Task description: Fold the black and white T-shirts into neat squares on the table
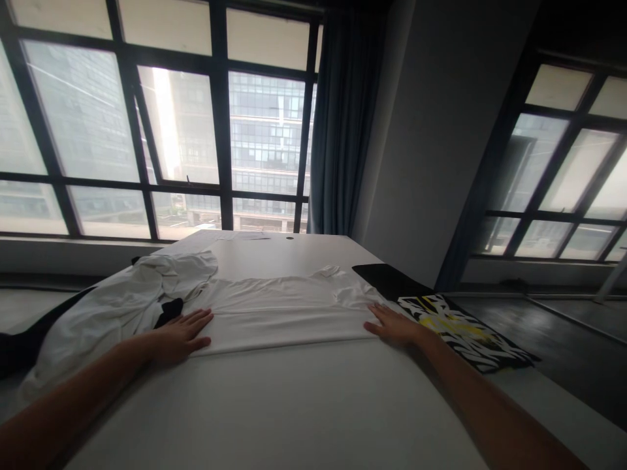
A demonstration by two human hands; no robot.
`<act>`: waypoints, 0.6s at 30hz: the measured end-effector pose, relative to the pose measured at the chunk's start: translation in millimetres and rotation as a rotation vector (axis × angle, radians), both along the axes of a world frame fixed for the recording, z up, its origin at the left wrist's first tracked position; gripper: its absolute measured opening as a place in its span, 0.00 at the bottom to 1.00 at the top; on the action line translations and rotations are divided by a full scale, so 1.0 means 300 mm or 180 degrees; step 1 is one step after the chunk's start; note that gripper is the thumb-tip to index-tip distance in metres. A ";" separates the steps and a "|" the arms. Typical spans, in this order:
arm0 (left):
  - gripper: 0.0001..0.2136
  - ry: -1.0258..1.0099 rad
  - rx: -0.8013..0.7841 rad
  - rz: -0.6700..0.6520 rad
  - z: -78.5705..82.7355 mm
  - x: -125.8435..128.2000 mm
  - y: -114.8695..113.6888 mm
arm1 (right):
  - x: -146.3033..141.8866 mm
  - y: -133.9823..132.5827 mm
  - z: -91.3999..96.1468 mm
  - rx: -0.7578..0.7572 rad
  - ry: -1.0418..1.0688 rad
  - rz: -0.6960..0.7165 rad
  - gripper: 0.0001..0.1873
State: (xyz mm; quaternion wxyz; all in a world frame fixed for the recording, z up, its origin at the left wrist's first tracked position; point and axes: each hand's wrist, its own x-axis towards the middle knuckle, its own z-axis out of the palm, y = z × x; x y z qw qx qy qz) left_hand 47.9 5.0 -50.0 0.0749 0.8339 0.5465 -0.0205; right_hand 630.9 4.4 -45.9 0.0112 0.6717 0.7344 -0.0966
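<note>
A white garment, perhaps a T-shirt, lies spread across the white table, with a fold running along its near side. My left hand rests flat on its left end, fingers stretched out. On the right end lies my right hand, also flat with the fingers apart. Soft wrinkles and a bunched part show at the garment's far right. Neither hand grips the cloth.
Left of my left hand, a heap of white clothing hangs over the table edge, with a black piece among it. Black cloth with a white and yellow print lies at the right edge. Papers lie at the far end, before the windows.
</note>
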 end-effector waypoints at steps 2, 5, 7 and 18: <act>0.39 -0.0136 -0.0013 -0.0025 0.035 0.000 -0.015 | 0.016 -0.015 0.029 -0.0002 0.0089 0.0121 0.49; 0.31 -0.0425 0.0069 0.0047 0.083 0.005 -0.010 | 0.017 -0.015 0.086 -0.0152 0.0073 -0.0020 0.41; 0.29 -0.0553 0.0254 0.0161 0.100 0.012 0.022 | -0.009 0.013 0.123 -0.0024 -0.0184 -0.0198 0.35; 0.19 -0.0042 0.0572 -0.0073 0.078 0.054 0.349 | -0.241 0.425 0.131 0.0949 -0.0642 0.0117 0.28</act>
